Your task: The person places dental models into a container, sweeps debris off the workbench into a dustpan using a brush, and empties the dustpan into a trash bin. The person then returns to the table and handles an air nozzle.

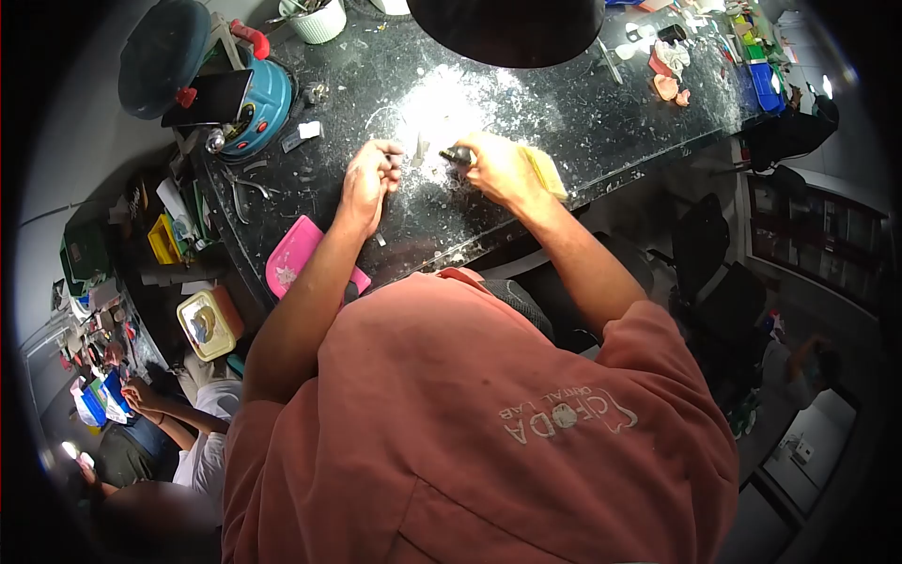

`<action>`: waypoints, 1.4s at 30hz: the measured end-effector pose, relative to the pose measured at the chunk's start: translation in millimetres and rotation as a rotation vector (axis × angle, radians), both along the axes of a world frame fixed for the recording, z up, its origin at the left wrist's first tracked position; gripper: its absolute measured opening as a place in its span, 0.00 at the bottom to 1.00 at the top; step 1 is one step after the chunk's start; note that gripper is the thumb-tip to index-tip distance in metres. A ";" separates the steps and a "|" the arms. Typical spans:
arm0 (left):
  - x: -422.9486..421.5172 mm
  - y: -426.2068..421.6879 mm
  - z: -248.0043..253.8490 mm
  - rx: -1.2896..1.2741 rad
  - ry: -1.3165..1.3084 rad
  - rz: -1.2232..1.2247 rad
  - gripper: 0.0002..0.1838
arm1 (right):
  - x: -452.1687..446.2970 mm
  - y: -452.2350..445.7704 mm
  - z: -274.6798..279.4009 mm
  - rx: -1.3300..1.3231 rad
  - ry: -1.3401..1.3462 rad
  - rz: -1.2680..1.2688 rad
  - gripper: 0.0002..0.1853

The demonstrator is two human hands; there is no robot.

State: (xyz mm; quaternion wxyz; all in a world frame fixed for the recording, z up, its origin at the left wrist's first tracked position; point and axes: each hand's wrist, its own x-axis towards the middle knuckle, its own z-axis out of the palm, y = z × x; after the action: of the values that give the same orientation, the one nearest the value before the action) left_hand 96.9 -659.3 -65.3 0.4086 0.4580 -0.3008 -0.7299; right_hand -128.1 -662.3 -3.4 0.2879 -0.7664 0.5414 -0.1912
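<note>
My right hand point(503, 167) is closed around a short black cylindrical tool point(458, 155), whose end points left into the bright light. A yellow flat piece point(545, 173) lies just behind that wrist, partly hidden. My left hand point(370, 179) rests on its side on the black worktop point(376, 85) with its fingers curled in. Anything between those fingers is too small or too glared to make out. A small greyish piece point(419, 150) shows in the gap between my hands. White dust and crumbs surround both hands.
A dark lamp shade point(507, 28) hangs over the far side. At left stand a blue machine point(263, 117), metal pliers point(246, 193) and a pink pan point(289, 256). Pink-and-white dental casts point(667, 75) lie at the right. Another person's hand point(141, 397) shows at lower left.
</note>
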 end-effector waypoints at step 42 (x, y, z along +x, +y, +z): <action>149.1 178.7 64.7 -0.018 -0.832 0.244 0.14 | -87.7 -57.6 12.9 -0.208 0.113 -0.392 0.20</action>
State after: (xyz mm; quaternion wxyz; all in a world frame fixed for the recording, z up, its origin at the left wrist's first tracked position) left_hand 246.0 -480.6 -0.7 0.3397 0.7419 -0.3899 -0.4269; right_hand -215.8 -719.9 9.4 0.1338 -0.6816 0.6726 -0.2552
